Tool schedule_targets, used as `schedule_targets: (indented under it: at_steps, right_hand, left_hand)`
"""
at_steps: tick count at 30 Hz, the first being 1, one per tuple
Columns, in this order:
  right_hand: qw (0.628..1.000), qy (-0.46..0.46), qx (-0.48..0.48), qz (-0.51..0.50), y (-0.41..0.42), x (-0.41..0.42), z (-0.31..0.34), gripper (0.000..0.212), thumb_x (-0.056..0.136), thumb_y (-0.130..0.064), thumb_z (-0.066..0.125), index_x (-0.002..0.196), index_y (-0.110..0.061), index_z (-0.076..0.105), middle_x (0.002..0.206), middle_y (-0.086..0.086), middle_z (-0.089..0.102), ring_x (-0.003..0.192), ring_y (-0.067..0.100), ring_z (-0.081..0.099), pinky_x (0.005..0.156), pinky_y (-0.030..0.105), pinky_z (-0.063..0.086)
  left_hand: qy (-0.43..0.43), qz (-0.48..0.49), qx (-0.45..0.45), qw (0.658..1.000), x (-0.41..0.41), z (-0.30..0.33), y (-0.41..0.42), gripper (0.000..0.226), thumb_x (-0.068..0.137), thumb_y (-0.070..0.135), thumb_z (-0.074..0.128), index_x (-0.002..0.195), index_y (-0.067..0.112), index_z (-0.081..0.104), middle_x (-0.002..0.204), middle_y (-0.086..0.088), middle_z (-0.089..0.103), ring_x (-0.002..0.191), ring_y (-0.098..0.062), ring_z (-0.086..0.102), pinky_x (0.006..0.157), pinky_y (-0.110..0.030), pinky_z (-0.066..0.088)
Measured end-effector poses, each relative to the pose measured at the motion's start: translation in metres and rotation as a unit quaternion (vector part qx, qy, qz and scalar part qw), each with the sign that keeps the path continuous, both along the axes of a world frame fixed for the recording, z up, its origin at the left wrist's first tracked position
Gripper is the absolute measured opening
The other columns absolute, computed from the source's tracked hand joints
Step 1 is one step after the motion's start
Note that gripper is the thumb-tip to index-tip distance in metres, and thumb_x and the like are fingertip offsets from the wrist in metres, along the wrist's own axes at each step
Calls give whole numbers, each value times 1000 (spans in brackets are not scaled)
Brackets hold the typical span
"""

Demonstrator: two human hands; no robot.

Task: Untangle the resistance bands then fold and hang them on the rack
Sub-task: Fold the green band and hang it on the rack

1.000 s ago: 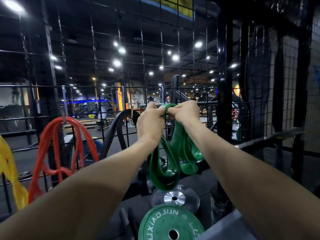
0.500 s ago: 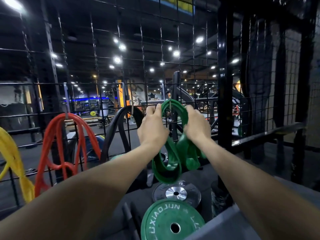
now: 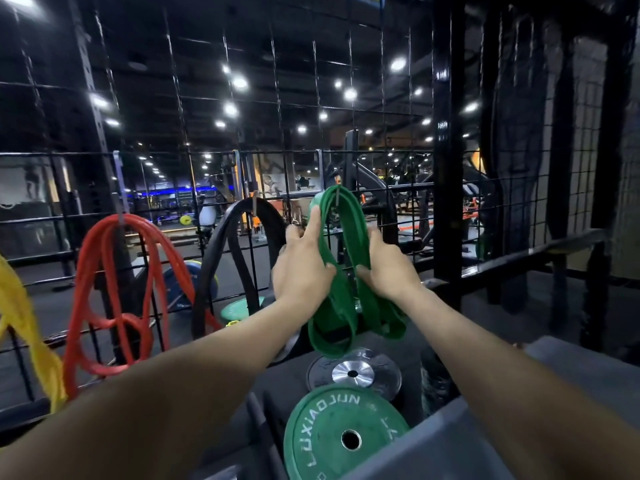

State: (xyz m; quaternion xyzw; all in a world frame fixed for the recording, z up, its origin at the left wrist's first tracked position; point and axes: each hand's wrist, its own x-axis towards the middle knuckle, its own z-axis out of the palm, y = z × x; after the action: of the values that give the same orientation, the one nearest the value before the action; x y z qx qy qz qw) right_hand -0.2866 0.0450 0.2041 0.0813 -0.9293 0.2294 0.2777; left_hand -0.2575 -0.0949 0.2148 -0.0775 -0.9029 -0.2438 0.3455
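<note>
A folded green resistance band (image 3: 337,299) hangs in loops from a hook (image 3: 336,199) on the black wire rack (image 3: 367,157). My left hand (image 3: 302,271) grips its left strands, thumb curled over them and index finger stretched up along the band. My right hand (image 3: 386,268) grips the right strands just below the hook. To the left on the same rack hang a black band (image 3: 239,251), a red band (image 3: 114,289) and a yellow band (image 3: 24,327), each on its own hook.
Below the hands lie a green weight plate (image 3: 343,434) and a small grey plate (image 3: 355,372). A thick black post (image 3: 446,150) stands right of the green band. A grey surface (image 3: 571,375) sits at lower right.
The green band's top loop went over the hook. Both hands slid down from the top of the band to its sides and spread apart.
</note>
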Motion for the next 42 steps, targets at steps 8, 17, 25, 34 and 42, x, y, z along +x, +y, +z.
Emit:
schedule_targets:
  at_steps: [8, 17, 25, 34, 42]
  right_hand:
    - [1000, -5, -18, 1, -10, 1, -6, 53, 88, -16, 57, 131, -10, 27, 103, 17, 65, 95, 35, 61, 80, 44, 52]
    - [999, -21, -46, 7, -4, -3, -13, 57, 89, -22, 61, 135, -7, 30, 118, 18, 58, 112, 37, 53, 89, 42, 47]
    - [997, -31, -62, -18, 5, 20, -19, 66, 90, -29, 59, 145, -14, 25, 138, 12, 41, 125, 32, 41, 101, 47, 40]
    - [992, -37, -22, -116, 70, 108, -64, 46, 91, -24, 57, 134, -11, 45, 131, 14, 48, 123, 32, 45, 101, 45, 40]
    - [951, -155, -19, -266, 171, 219, -168, 35, 90, -19, 56, 123, -8, 55, 121, 15, 53, 116, 34, 48, 95, 39, 41]
  left_hand:
    - [14, 72, -65, 995, -2, -5, 9, 91, 85, 12, 59, 148, 35, -2, 131, -8, 34, 103, -28, 50, 62, -35, 43]
    - [-22, -34, 47, 998, -5, -5, 1, 97, 82, 36, 68, 145, 44, -5, 128, -6, 33, 112, -27, 45, 77, -36, 46]
    - [91, -12, -25, 995, 15, -11, 1, 77, 86, 38, 62, 148, 25, 17, 147, 0, 21, 135, -22, 25, 111, -38, 28]
    - [27, -193, -96, 976, 61, -64, 57, 40, 91, 23, 56, 130, 20, 50, 131, 2, 47, 115, -23, 50, 93, -35, 40]
    - [-123, -385, -112, 908, 103, -175, 170, 40, 84, 17, 62, 123, 14, 55, 125, -7, 51, 113, -28, 54, 96, -41, 43]
